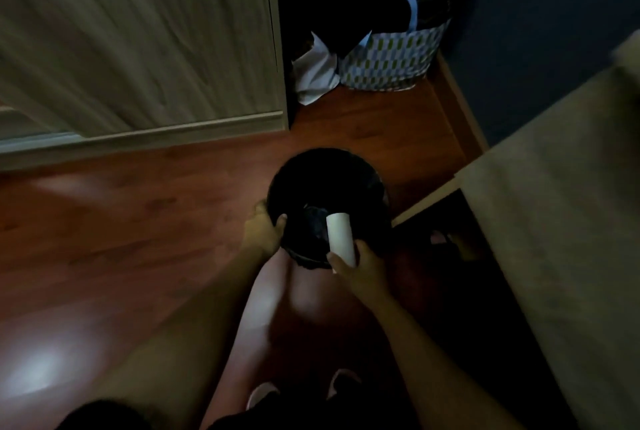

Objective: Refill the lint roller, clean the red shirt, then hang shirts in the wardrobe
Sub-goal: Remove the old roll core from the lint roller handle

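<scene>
The room is dim. A reddish wooden floor [138, 221] shows pale glare patches. A pale-wood wardrobe [138, 48] stands left, a patterned laundry basket [391, 58] sits by the dark blue wall [536, 31], and beige furniture [571, 204] is on the right.

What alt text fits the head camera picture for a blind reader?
Seen from above, a person's right hand holds a white tube over an open black bin while the left hand grips its rim. Around them are a reddish wood floor, a pale wardrobe and a patterned laundry basket.

Reddish wood floor [138, 221] bears a patterned laundry bag [391, 58] beside white cloth [317, 79].
</scene>
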`<state>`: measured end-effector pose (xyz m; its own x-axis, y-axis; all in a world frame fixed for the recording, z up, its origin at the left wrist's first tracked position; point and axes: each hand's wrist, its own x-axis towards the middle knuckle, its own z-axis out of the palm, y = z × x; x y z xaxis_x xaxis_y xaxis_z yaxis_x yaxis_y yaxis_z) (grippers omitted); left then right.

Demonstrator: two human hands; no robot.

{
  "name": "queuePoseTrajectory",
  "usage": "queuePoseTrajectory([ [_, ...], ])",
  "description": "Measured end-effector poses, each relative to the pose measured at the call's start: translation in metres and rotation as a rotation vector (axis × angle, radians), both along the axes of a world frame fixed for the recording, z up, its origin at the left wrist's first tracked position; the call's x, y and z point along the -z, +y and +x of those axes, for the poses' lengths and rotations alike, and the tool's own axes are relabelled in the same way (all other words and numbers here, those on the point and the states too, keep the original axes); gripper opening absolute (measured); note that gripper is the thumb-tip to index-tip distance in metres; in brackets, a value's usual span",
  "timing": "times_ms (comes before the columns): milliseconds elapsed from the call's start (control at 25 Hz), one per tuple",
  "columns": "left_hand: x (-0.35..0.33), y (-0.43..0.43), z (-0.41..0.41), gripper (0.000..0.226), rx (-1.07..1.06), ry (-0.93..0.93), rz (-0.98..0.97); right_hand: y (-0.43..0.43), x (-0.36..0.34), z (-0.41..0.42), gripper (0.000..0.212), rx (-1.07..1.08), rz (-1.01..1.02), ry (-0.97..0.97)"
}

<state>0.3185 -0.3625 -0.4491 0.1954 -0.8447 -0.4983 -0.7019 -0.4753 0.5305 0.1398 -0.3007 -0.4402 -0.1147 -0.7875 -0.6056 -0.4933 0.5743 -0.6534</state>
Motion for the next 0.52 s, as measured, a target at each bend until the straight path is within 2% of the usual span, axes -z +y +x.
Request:
queuePoseTrajectory([
  [160, 0.084, -0.016, -0.003, 0.067, -0.162, 0.041, 0.049, -0.042, 0.076, 0.016, 0.056, -0.068, -0.061, 0.108],
  [320, 0.117, -0.019, -0.005, 0.033, -0.252, 0.02, 0.019, -0.073, 0.117, 0.03, 0.092, -0.093, -0.044, 0.114],
  [400, 0.122, -0.018, -0.005, 0.026, -0.259, 0.015, 0.008, -0.076, 0.128, 0.035, 0.089, -0.128, -0.008, 0.141],
  [520, 0.11, -0.015, -0.004, 0.045, -0.274, 0.08, -0.001, -0.061, 0.117, 0.038, 0.075, -0.143, -0.026, 0.155],
])
